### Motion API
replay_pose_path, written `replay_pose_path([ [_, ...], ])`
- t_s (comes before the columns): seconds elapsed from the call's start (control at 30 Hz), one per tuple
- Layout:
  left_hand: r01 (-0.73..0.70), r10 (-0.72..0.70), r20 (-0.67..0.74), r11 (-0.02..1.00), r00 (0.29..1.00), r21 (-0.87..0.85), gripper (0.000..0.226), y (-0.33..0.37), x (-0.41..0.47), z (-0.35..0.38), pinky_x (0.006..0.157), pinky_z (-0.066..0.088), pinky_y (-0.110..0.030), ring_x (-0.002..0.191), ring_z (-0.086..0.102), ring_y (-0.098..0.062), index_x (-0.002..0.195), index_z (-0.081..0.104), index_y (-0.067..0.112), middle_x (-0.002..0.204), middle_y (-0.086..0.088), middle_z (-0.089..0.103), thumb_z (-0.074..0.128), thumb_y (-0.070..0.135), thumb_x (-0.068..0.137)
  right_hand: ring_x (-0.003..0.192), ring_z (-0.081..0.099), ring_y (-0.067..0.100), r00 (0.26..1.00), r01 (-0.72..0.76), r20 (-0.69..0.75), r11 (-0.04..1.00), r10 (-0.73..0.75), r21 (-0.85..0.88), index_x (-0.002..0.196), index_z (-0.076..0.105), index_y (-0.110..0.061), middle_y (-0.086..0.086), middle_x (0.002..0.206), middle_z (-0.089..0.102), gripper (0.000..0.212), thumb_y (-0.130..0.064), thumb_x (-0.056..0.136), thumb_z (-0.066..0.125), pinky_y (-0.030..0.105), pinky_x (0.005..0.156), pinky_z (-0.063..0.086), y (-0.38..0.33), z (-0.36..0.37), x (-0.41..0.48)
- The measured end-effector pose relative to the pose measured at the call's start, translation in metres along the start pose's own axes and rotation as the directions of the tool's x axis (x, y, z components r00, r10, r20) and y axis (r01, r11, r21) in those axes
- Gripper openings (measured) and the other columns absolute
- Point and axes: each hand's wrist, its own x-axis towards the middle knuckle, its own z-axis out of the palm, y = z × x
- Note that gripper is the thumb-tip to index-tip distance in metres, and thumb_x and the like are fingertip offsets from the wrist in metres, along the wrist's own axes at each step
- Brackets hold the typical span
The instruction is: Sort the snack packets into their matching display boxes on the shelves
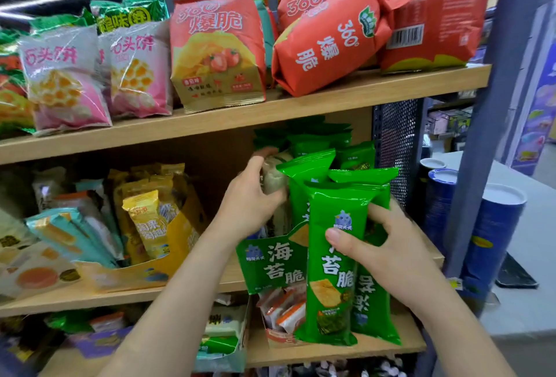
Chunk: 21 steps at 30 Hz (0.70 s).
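At right of centre, my right hand (388, 244) is clamped round two tall green packets (331, 271), thumb across the front one. It holds them before the green display box (270, 262) on the middle shelf (90, 301). At centre, my left hand (251, 205) curls round a pale packet (272, 178) at that box's left side.

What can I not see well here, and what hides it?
In the head view:
pale crinkled packet: mostly covered by the left hand; label unreadable.
green cardboard display box: right part covered by the tall green foil packets in the right hand.
small wrapped items at the bottom: cut by the lower edge, blurred.
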Motion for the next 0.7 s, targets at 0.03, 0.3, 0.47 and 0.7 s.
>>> replay_pose_path([
  [0.03, 0.002, -0.002, -0.010, 1.000, 1.000, -0.012, 0.036, -0.001, 0.001, 0.000, 0.073, 0.050, -0.024, 0.089, 0.064, -0.011, 0.110, 0.051, 0.023, 0.093, 0.008, 0.067, 0.072, 0.023, 0.082, 0.108, 0.053, -0.013, 1.000, 0.011, 0.007, 1.000, -0.011, -0.006, 0.097, 0.072, -0.046, -0.016, 0.121, 0.057, 0.045, -0.072, 0.060, 0.077, 0.005, 0.087, 0.040, 0.005, 0.001, 0.002],
  [0.3, 0.114, -0.020, 0.249, 0.921, 0.968, -0.372, 0.053, -0.006, -0.010, -0.033, 0.074, 0.058, -0.032, 0.094, 0.068, -0.017, 0.112, 0.042, 0.024, 0.105, -0.006, 0.067, 0.074, -0.002, 0.079, 0.108, 0.044, -0.021, 0.999, 0.041, -0.024, 0.997, -0.043, -0.063, 0.096, 0.069, -0.045, -0.017, 0.121, 0.051, 0.044, -0.071, 0.062, 0.075, -0.006, 0.080, 0.032, 0.014, 0.005, 0.009],
  [0.47, 0.100, 0.073, 0.455, 0.933, 0.888, -0.345, 0.092, -0.012, -0.014, -0.046, 0.085, 0.054, -0.027, 0.112, 0.063, -0.016, 0.144, 0.031, 0.028, 0.121, 0.002, 0.066, 0.070, -0.018, 0.074, 0.102, 0.044, -0.024, 0.998, 0.049, -0.045, 0.998, -0.051, -0.040, 0.093, 0.065, -0.047, -0.024, 0.114, 0.053, 0.037, -0.061, 0.060, 0.072, -0.007, 0.076, 0.032, 0.009, 0.008, 0.010],
  [0.7, -0.101, 0.108, -0.012, 0.882, 0.994, -0.461, 0.067, 0.004, -0.027, -0.042, 0.084, 0.056, -0.034, 0.106, 0.066, -0.018, 0.120, 0.059, 0.018, 0.110, 0.000, 0.070, 0.087, 0.007, 0.060, 0.096, 0.047, -0.029, 0.992, 0.110, -0.052, 0.993, -0.111, -0.030, 0.091, 0.064, -0.041, -0.056, 0.095, 0.048, 0.027, -0.044, 0.065, 0.074, -0.006, 0.074, 0.034, 0.013, 0.009, 0.013],
])
